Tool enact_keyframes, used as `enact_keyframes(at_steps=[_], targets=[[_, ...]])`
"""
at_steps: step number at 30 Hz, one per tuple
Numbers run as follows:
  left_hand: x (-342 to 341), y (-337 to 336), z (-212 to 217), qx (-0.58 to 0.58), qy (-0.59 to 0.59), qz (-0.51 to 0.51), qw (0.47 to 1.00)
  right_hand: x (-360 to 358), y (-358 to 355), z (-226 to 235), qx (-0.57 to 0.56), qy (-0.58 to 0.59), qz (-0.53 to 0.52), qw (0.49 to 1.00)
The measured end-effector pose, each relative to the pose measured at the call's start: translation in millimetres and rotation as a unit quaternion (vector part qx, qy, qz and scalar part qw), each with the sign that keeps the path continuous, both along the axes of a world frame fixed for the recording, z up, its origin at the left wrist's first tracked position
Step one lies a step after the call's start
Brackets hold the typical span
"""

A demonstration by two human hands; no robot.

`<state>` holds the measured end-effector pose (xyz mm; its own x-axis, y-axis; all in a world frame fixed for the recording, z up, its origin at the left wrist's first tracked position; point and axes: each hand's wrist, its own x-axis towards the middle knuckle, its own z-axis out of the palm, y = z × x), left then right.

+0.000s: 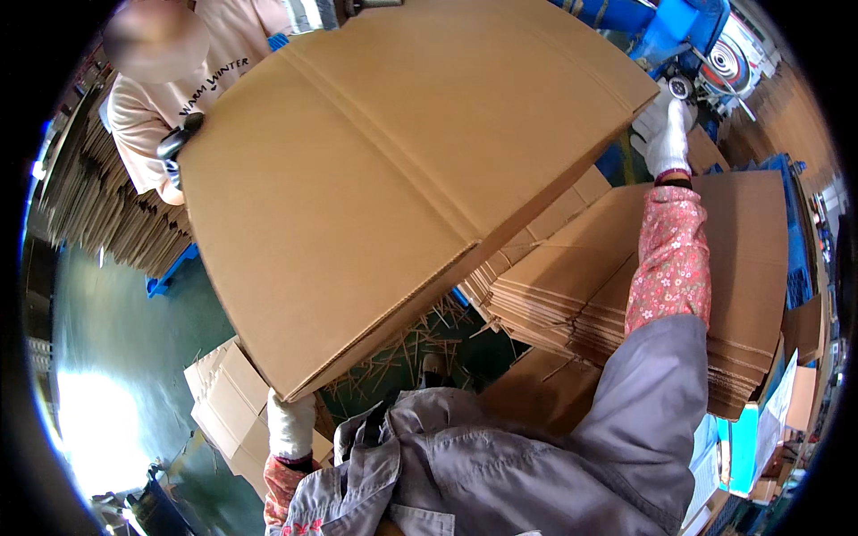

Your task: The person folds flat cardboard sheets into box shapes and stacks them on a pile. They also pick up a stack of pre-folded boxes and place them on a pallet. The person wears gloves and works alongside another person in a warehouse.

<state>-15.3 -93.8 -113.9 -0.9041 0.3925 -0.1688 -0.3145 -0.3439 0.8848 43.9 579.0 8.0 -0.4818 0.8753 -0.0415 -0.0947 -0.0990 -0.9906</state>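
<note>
A large flattened cardboard box (357, 205), creased across its width, hangs at a tilt in front of me. My left hand (291, 427), in a white glove, is at its nearest corner, the fingers hidden beneath the cardboard. At the right corner is my right hand (666, 134), also white-gloved, its thumb stretched out and its fingers spread beside the edge. Whether that palm bears any weight cannot be seen. Across from me, a co-worker's dark-gloved hand (181, 138) grips the left edge.
Flat cardboard is stacked (581, 286) to my right, beside a blue pallet (798, 232). More folded cardboard (234, 406) lies low at left. Scraps (393, 357) litter the green floor. Behind the co-worker stands another cardboard stack (107, 179). Blue wheeled equipment (684, 36) is at far right.
</note>
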Motion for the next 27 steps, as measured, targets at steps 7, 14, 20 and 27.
enact_keyframes(at_steps=[7, 14, 20, 27], targets=[[14.1, 18.3, 4.6, -0.067, 0.089, -0.107, 0.988, -15.8, -11.6, -13.7, -0.022, 0.035, 0.017, 0.999], [17.1, 27.5, 33.5, -0.032, 0.115, -0.218, 0.969, -4.4, 0.9, -33.8, -0.002, 0.059, -0.033, 0.998], [20.7, 25.5, 38.1, -0.044, 0.12, -0.244, 0.961, -9.3, 11.3, -43.5, -0.005, 0.076, -0.021, 0.997], [16.0, 24.8, 44.7, -0.106, 0.167, -0.267, 0.943, -12.2, 9.3, -44.4, 0.003, 0.072, -0.019, 0.997]])
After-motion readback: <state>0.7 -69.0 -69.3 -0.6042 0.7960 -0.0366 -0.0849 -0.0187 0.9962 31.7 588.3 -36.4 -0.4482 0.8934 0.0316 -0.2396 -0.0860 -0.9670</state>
